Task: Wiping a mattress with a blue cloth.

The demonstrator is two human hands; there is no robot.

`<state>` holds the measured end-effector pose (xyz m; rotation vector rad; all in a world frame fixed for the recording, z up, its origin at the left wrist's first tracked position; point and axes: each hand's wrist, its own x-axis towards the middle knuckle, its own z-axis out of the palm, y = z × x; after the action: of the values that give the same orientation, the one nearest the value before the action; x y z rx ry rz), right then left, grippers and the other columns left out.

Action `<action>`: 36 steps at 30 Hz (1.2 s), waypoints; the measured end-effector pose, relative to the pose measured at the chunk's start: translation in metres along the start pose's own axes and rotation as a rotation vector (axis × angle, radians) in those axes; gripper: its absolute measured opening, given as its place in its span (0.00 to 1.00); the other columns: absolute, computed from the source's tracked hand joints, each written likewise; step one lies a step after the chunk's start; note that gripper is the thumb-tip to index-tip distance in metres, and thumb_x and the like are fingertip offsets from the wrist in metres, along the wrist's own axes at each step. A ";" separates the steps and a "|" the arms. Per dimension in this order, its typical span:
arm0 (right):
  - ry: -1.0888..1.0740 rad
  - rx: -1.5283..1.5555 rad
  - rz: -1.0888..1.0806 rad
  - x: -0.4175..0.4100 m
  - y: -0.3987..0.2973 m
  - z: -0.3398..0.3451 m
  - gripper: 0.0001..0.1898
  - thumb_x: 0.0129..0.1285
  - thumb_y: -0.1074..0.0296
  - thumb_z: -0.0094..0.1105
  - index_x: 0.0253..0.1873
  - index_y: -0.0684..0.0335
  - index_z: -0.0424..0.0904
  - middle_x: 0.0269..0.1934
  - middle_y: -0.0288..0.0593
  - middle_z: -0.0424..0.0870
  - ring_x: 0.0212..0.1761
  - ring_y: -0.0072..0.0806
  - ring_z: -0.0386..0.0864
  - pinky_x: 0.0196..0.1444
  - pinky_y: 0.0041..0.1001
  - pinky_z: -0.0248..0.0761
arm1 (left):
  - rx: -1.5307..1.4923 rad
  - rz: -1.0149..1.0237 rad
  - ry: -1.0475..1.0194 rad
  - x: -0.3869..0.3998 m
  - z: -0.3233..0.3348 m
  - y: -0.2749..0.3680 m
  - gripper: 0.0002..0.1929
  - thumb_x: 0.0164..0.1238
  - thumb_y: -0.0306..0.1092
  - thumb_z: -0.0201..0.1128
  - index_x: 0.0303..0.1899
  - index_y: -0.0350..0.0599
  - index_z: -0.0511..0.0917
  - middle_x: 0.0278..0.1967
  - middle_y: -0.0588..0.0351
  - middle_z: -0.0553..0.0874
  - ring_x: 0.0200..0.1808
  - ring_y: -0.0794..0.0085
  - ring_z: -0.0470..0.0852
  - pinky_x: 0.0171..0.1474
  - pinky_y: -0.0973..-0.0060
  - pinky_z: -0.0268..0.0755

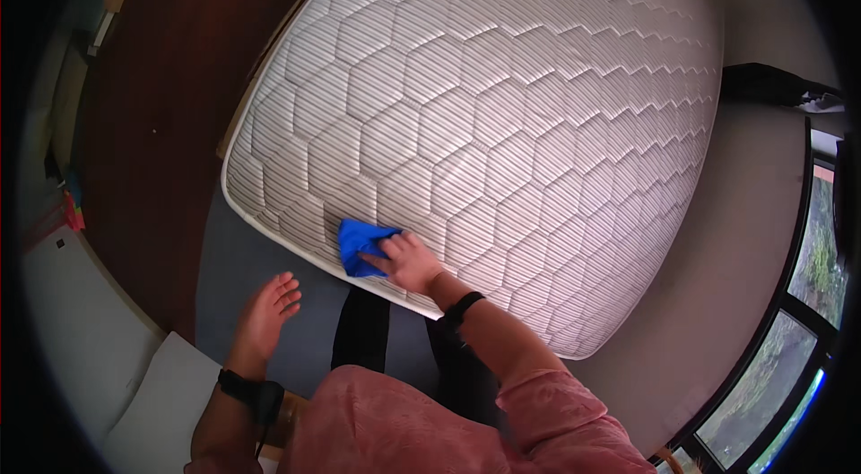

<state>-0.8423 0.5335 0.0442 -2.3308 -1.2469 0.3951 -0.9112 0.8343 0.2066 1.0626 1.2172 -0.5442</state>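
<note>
My right hand (408, 263) grips a crumpled blue cloth (360, 242), pressed against the mattress close to its near edge. The mattress (464, 117) is pale with thin grey stripes, quilted in hexagons and bordered by white piping. Off to the left, my left hand (270, 306) hovers with its fingers a little apart and nothing in it. It is nearest the mattress's near left corner, over a grey surface (235, 259). Both wrists wear black bands.
Dark reddish-brown floor (161, 138) runs along the left. White panels (87, 299) stand at lower left. On the right, a wall (733, 211) with black-framed windows (760, 380) borders the mattress. A dark cloth-like thing (760, 85) lies at the far right.
</note>
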 end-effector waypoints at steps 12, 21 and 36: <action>0.718 -0.228 0.952 0.038 0.218 -0.104 0.28 0.59 0.61 0.70 0.67 0.48 0.83 0.45 0.45 0.78 0.49 0.45 0.79 0.52 0.45 0.69 | 0.353 0.276 0.002 0.084 0.127 0.008 0.19 0.81 0.46 0.62 0.61 0.43 0.81 0.54 0.58 0.85 0.58 0.71 0.81 0.62 0.70 0.71; 0.447 -0.255 0.417 -0.003 0.265 -0.134 0.26 0.64 0.63 0.63 0.68 0.48 0.83 0.45 0.41 0.78 0.52 0.39 0.77 0.62 0.39 0.67 | 1.065 1.103 0.205 0.214 0.330 0.062 0.29 0.82 0.48 0.62 0.75 0.45 0.71 0.79 0.35 0.64 0.82 0.42 0.59 0.81 0.50 0.54; 0.762 -0.789 1.660 -0.438 0.476 -0.197 0.26 0.67 0.61 0.66 0.70 0.50 0.82 0.67 0.55 0.77 0.66 0.55 0.75 0.70 0.50 0.66 | 1.521 1.144 0.476 0.253 0.584 0.105 0.47 0.80 0.72 0.46 0.86 0.52 0.44 0.86 0.38 0.41 0.88 0.47 0.32 0.81 0.34 0.23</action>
<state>-0.6579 -0.1132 -0.0233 -3.0551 1.2633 -0.6171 -0.4662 0.4173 -0.0028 2.9873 0.1488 -0.2005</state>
